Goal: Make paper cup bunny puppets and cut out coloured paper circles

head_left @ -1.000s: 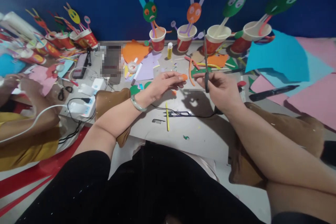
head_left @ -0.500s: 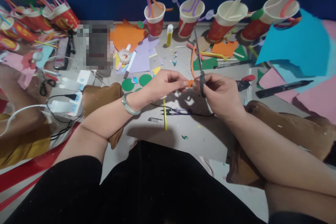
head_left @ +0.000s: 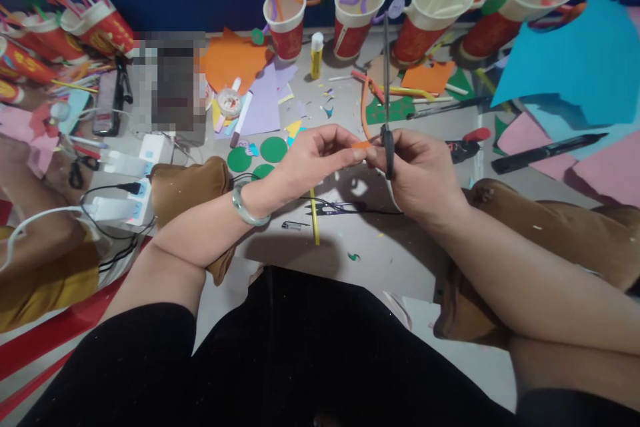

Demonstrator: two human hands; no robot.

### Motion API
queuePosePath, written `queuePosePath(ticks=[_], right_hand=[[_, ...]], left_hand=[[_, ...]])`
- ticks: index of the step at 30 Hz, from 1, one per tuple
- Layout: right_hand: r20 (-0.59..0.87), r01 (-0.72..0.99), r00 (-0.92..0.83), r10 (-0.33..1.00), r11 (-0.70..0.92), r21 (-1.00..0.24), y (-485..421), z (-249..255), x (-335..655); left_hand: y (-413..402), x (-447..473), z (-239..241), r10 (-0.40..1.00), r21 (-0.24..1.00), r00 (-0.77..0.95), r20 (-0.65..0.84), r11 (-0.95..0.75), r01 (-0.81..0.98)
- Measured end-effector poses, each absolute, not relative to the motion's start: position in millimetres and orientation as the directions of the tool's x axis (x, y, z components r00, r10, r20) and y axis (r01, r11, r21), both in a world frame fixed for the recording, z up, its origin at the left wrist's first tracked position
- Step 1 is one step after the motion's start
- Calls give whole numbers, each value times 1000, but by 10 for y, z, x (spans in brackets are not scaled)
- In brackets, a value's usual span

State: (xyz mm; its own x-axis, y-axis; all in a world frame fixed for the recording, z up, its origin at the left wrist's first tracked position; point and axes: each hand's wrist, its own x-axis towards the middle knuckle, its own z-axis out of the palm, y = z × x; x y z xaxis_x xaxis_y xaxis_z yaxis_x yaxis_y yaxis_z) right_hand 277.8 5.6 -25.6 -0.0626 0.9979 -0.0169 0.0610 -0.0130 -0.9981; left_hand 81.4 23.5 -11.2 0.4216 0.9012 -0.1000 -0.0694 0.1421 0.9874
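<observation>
Between the fingertips of my left hand (head_left: 320,157) is a small orange paper piece (head_left: 361,145), pinched near the centre of the view. My right hand (head_left: 425,170) holds scissors (head_left: 387,90) by their dark handles, with the blades pointing away from me. The right fingertips meet the left ones at the paper piece. An orange straw (head_left: 365,110) lies just beyond the hands. Green paper circles (head_left: 273,149) sit on the table left of my left hand. Below the hands are thread snips (head_left: 333,209) and a yellow straw (head_left: 315,220).
Red paper cups (head_left: 289,27) with straws stand along the back. A glue stick (head_left: 317,57) stands upright before them. Blue paper (head_left: 575,67) and a black marker (head_left: 550,153) lie at right. A power strip (head_left: 143,190) with cables is at left, near another person's arm (head_left: 35,173).
My head view has tilted down slightly, so the cups sit higher. The scissors blades now point more straight away from me. The orange paper piece has turned slightly between my fingers.
</observation>
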Motion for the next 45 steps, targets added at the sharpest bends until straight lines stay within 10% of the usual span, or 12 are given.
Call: queuePosePath(ticks=[14,45], right_hand=[[136,119,-186,973,160,-980,-60,-134,2860],[-86,283,-529,845,80,-956,-53,-134,2810]], left_hand=[[267,779,-16,913,925,334,-234,315,-214],[244,763,61,937,876,304,-171,285,-388]])
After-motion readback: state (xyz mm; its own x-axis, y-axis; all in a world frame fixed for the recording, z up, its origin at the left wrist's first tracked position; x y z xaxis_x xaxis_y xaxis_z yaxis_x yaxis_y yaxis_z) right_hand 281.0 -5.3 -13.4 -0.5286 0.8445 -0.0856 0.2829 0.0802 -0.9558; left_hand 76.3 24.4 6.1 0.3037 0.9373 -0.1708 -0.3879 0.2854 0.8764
